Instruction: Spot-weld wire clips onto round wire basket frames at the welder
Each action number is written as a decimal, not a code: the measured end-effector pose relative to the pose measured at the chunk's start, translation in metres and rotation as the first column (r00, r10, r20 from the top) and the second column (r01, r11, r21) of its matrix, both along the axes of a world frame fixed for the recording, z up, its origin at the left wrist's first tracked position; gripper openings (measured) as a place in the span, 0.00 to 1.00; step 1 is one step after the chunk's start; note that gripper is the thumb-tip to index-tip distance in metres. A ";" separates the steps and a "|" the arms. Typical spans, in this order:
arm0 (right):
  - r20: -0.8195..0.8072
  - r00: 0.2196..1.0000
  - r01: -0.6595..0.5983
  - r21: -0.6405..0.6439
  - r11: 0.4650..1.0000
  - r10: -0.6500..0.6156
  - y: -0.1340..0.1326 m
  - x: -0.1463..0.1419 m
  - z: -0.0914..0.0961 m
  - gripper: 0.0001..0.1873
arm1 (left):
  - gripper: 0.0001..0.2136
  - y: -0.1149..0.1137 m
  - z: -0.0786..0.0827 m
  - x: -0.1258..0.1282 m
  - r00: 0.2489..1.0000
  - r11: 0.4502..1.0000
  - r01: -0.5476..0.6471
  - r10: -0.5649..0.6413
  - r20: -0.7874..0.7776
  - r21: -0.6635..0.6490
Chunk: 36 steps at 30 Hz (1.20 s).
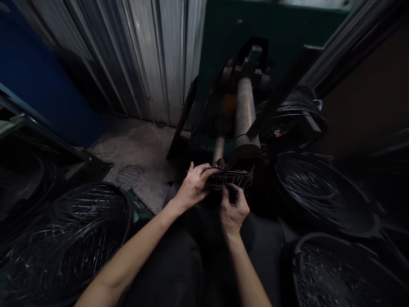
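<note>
A small wire basket [241, 178] of thin dark metal rods lies between my hands, at the lower electrode of a green machine [220, 47]. My left hand [194, 185] grips the basket's left end, its fingers reaching over the top wires. Bent fingers of my right hand [234, 207] pinch at the basket's near side; whether a separate short wire is between them is too dark to tell. Just above the basket, the machine's thick metal cylinder [245, 106] and a thinner rod [219, 149] come down towards it.
At left stands a round tub [129, 204] heaped with wire grids. To the right, one black basin [361, 232] holds curved wires and another [297, 260] holds short wire pieces. A loose round wire grid [130, 176] lies on the concrete floor [143, 147] near a corrugated wall [143, 55].
</note>
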State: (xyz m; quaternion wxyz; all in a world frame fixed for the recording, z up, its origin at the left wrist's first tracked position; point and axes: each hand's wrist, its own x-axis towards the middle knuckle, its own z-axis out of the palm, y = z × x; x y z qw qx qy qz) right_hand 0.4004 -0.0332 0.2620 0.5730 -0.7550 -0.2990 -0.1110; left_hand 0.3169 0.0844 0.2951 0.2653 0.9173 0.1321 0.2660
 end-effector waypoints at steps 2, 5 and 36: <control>0.018 1.000 0.000 -0.003 1.000 0.000 0.001 0.001 0.001 0.08 | 0.25 0.001 0.001 0.000 1.000 1.000 -0.001 0.001 -0.004 0.003; 0.041 0.999 -0.006 -0.010 1.000 0.006 0.002 0.000 0.002 0.09 | 0.25 0.002 0.001 0.000 1.000 0.999 -0.004 0.004 -0.006 0.035; -0.191 0.813 -0.048 -0.963 0.264 -0.551 -0.313 0.085 -0.088 0.17 | 0.24 0.029 -0.045 -0.020 0.960 0.991 -0.103 0.122 0.251 -0.088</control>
